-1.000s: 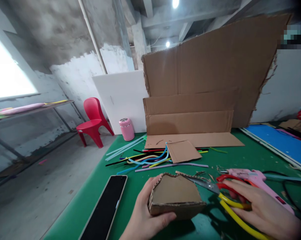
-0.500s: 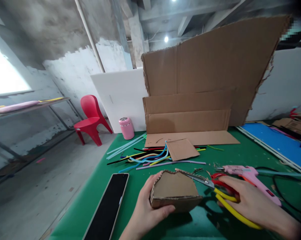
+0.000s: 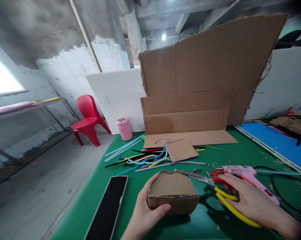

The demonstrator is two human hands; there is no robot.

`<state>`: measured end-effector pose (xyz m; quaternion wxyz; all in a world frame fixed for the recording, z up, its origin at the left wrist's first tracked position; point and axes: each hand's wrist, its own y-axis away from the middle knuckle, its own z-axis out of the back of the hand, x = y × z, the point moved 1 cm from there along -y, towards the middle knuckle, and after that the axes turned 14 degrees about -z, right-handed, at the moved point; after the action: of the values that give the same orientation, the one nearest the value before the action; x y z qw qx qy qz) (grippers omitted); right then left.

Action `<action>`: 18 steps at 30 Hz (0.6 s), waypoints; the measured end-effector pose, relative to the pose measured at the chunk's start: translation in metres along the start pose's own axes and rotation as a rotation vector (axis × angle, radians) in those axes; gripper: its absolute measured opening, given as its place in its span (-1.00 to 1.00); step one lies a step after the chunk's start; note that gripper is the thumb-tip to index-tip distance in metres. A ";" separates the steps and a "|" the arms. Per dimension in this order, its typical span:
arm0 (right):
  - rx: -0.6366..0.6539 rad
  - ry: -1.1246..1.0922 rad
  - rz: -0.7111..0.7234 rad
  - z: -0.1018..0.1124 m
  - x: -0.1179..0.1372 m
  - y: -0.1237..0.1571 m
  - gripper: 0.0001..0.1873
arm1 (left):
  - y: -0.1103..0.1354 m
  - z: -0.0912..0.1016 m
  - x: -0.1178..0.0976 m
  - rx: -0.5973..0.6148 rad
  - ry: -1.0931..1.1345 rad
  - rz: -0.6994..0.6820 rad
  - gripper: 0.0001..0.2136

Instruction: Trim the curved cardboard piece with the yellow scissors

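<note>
My left hand (image 3: 144, 213) is closed round a folded brown cardboard piece (image 3: 172, 191), thumb pressed on its front flap, holding it just above the green table (image 3: 230, 153). My right hand (image 3: 252, 201) grips red and yellow scissors (image 3: 216, 188) through the handles. The scissor blades point left and meet the jagged top right edge of the cardboard piece.
A black phone (image 3: 107, 208) lies left of my hands. Coloured pipe cleaners (image 3: 145, 156) and a small cardboard scrap (image 3: 181, 150) lie further back. A pink glue gun (image 3: 247, 176) with a black cord rests to the right. Big cardboard sheets (image 3: 202, 73) stand behind. A blue board (image 3: 277, 141) lies at the right.
The view has shifted slightly. Both hands keep their grip; the cardboard piece and scissors stay together, with the blades at the piece's upper right edge.
</note>
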<state>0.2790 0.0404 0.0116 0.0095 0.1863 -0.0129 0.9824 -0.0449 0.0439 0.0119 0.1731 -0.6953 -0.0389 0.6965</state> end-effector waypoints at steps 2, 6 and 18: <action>0.004 -0.021 0.005 0.002 0.002 0.001 -0.51 | 0.000 0.000 0.001 -0.004 0.027 0.013 -0.24; 0.017 -0.046 -0.007 0.002 0.001 0.003 -0.47 | -0.001 -0.002 -0.004 0.001 0.060 0.049 -0.22; 0.005 0.064 0.007 0.005 0.002 0.006 -0.42 | 0.000 -0.001 -0.002 0.062 -0.061 0.005 -0.20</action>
<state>0.2788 0.0338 0.0165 0.0059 0.1548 -0.0107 0.9879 -0.0438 0.0429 0.0141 0.1917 -0.6682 -0.0209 0.7186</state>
